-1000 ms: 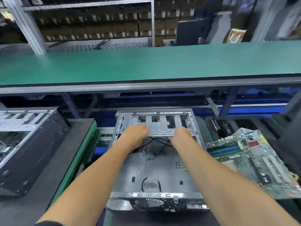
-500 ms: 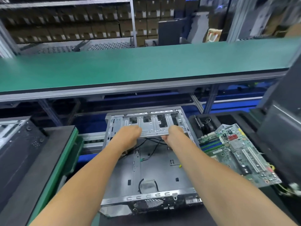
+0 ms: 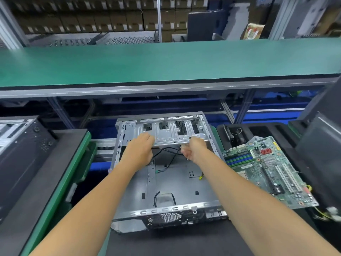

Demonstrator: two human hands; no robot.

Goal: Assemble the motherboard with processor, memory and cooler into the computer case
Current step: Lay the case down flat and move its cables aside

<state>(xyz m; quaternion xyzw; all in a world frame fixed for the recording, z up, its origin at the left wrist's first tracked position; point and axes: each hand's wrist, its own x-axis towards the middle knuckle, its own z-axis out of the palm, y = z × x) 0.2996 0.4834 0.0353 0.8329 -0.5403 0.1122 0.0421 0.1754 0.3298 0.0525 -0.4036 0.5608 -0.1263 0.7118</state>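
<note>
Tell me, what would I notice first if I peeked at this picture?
Probably the two bare arms reaching into the open metal computer case in the middle, with the left hand and right hand at the silver bracket at its far end, above some black cables. Next, the green circuit board lying tilted just right of the case. Behind it all runs a long green shelf.

You worked in bright, even light from above. The long flat green shelf (image 3: 166, 61) looked soft and pale, with no hard shadows. Shiny spots showed on the open grey metal computer case (image 3: 166, 183). The straight lines bent near the edges, and the far brown cardboard boxes (image 3: 96, 19) looked blurry.
</note>
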